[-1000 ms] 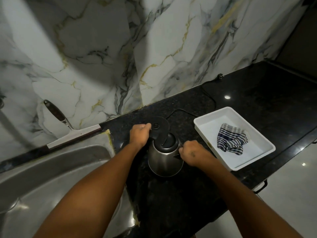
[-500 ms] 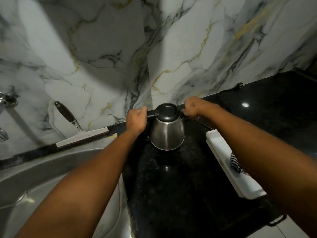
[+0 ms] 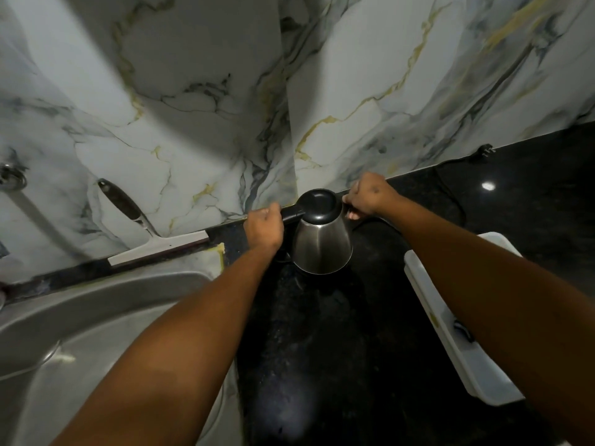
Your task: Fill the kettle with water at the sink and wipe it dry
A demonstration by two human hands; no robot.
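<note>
The steel kettle [image 3: 322, 249] with its black lid [image 3: 318, 204] down stands on the black counter [image 3: 338, 349], close to the marble wall. My left hand [image 3: 264, 228] is closed around the black handle that sticks out to the kettle's left. My right hand [image 3: 367, 197] has its fingers curled against the lid's right edge, on the kettle's top. The steel sink [image 3: 96, 317] lies at lower left, with part of the tap [image 3: 11, 178] at the far left edge. My right arm covers almost all of the striped cloth [image 3: 463, 329] in the tray.
A white tray [image 3: 450, 333] lies on the counter to the right, under my right arm. A squeegee [image 3: 154, 246] leans on the wall behind the sink. A black cord and plug [image 3: 483, 151] lie at the back right.
The kettle's lid stood open a second ago and is now down. Both hands stay on the kettle. The view has tilted, so the tray sits lower right and my arm hides the cloth.
</note>
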